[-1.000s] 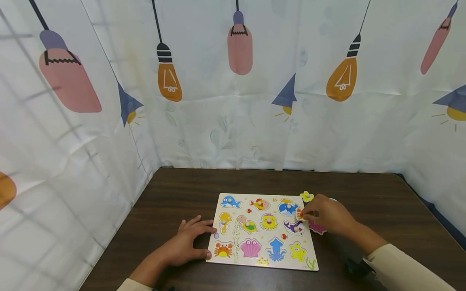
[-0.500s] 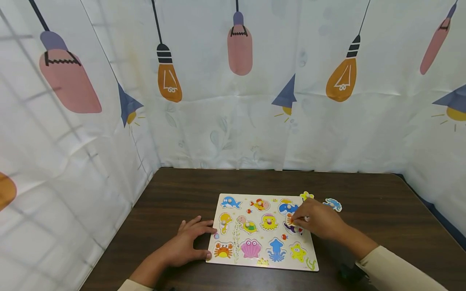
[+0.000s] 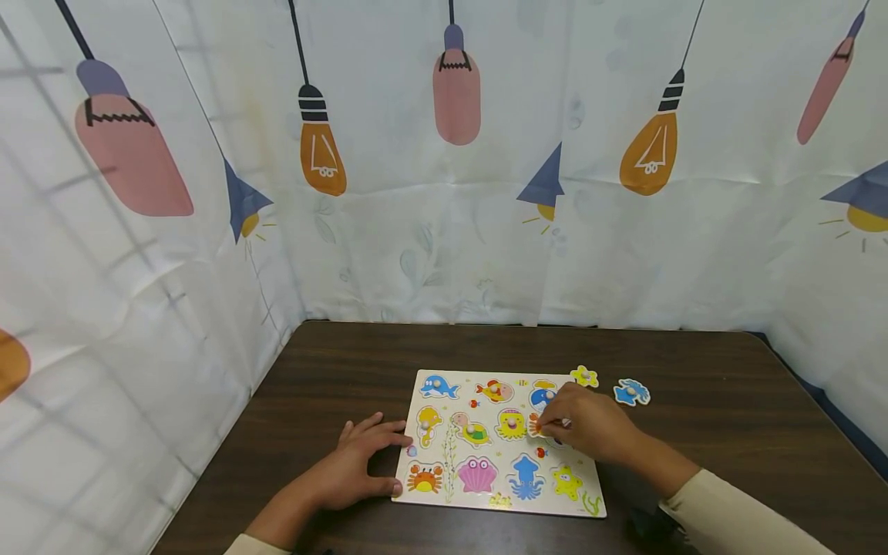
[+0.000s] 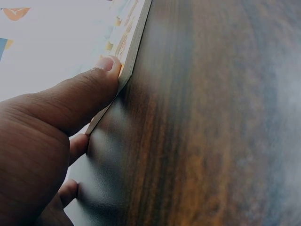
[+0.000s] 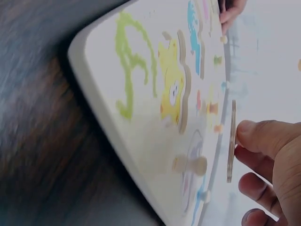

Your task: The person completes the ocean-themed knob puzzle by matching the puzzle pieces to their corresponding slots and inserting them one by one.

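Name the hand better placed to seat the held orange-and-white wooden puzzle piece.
Likely the right hand: it pinches that piece over the white rectangular wooden board; the left hand rests at its left edge.

Dark wood-grain table [image 3: 735,408], white curtain [image 3: 395,223], printed lamps [image 3: 545,181] and bulbs [image 3: 323,158]

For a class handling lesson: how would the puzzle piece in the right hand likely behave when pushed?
The puzzle piece is probably stiff: its thin edge looks straight, pinched by the right hand. Being thin, it may be light. Its flat shape would likely slide, not roll.
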`<act>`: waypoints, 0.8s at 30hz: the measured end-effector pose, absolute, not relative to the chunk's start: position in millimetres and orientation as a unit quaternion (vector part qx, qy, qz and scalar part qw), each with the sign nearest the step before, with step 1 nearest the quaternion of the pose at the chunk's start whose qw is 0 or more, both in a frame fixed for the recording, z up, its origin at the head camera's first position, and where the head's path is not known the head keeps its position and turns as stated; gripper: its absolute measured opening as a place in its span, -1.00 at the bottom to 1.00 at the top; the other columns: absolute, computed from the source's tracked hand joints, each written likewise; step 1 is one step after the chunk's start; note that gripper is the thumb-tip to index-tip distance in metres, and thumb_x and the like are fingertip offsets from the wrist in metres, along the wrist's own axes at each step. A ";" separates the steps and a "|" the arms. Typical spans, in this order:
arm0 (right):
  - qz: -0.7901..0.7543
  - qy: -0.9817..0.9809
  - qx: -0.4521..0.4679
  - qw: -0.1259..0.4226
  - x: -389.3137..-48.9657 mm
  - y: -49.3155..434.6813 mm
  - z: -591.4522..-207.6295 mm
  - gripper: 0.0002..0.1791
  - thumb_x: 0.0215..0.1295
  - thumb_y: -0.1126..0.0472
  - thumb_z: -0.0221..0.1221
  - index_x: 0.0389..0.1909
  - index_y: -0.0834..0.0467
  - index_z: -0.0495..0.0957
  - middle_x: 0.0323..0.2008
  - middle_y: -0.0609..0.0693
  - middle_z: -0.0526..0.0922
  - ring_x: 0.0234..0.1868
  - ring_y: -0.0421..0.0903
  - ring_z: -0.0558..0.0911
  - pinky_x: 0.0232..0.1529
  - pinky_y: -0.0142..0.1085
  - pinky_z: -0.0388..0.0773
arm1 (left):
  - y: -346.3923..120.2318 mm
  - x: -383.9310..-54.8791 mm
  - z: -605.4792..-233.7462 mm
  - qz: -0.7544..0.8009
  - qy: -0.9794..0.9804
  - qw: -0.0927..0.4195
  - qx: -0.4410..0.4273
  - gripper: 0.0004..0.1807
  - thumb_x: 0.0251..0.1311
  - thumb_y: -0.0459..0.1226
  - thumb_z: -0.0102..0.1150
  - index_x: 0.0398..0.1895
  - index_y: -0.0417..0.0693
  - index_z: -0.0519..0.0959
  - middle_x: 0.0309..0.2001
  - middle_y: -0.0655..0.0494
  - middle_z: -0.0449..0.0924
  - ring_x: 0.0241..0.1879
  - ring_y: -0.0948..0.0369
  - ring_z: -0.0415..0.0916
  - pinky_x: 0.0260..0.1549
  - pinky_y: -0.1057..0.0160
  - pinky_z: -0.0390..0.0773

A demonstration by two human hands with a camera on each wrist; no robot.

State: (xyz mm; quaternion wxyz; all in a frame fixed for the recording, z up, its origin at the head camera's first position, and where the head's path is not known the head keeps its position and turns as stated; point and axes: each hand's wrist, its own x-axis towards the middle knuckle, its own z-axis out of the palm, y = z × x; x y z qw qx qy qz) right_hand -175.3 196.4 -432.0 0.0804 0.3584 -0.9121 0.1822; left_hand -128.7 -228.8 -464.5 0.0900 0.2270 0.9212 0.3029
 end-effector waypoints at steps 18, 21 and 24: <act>0.212 -0.897 0.383 0.063 -167.0 169.2 -428.4 -0.91 0.21 0.11 0.47 -0.29 -0.17 0.80 -0.34 -0.48 0.64 -0.25 -0.35 0.48 -0.41 -0.41 0.47 | -228.6 -129.2 -464.7 0.298 0.923 0.093 0.225 -0.33 0.06 0.13 0.50 0.28 0.34 0.57 0.46 0.18 0.36 0.55 -0.18 -0.05 0.34 -0.47 -0.34; 0.212 -0.895 0.388 0.063 -166.6 164.7 -429.9 -0.92 0.22 0.10 0.47 -0.30 -0.17 0.80 -0.34 -0.49 0.64 -0.23 -0.35 0.49 -0.38 -0.41 0.49 | -228.7 -129.5 -465.0 0.297 0.923 0.092 0.225 -0.33 0.06 0.13 0.50 0.28 0.34 0.57 0.45 0.18 0.36 0.55 -0.18 -0.05 0.34 -0.47 -0.34; 0.213 -0.895 0.388 0.062 -165.9 159.8 -431.6 -0.93 0.23 0.09 0.47 -0.31 -0.19 0.80 -0.34 -0.50 0.63 -0.21 -0.35 0.51 -0.36 -0.40 0.52 | -228.8 -129.9 -465.4 0.295 0.924 0.092 0.225 -0.33 0.06 0.14 0.50 0.28 0.35 0.56 0.45 0.19 0.36 0.55 -0.18 -0.05 0.34 -0.47 -0.34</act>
